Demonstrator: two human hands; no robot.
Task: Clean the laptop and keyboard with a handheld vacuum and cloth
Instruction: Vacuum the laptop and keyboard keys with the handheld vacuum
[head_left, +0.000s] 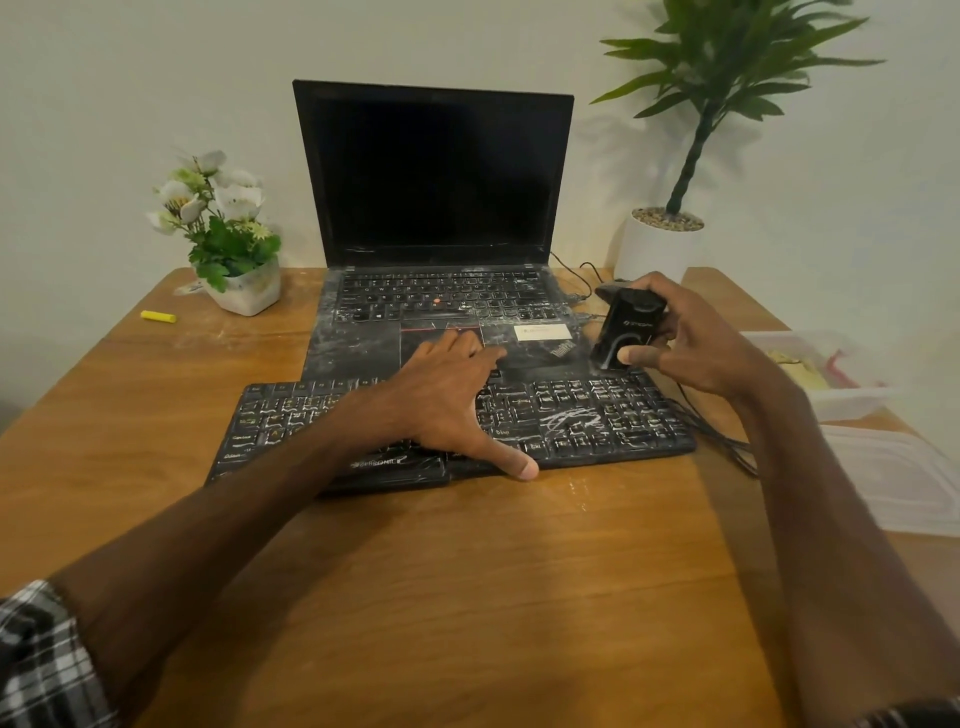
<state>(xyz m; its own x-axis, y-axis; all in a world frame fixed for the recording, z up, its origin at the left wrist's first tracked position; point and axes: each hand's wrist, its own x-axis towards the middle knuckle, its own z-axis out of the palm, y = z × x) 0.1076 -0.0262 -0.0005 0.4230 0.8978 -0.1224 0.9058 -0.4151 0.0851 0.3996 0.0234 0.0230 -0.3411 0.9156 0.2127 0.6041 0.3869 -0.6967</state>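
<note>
An open black laptop (436, 218) stands at the back of the wooden table, its screen dark and its palm rest smeared with white dust. A black external keyboard (587, 421), also streaked white, lies in front of it. My left hand (447, 395) rests flat across the keyboard, fingers reaching onto the laptop's touchpad and thumb at the keyboard's front edge. My right hand (691, 343) grips a small black handheld vacuum (626, 327), held upright at the laptop's right front corner with its lower end on the surface. No cloth shows clearly.
A white pot of flowers (228, 244) and a yellow marker (157, 316) sit at the back left. A potted green plant (670, 228) stands at the back right. Clear plastic containers (841, 384) lie at the right edge. Black cables (722, 441) trail off the keyboard's right end.
</note>
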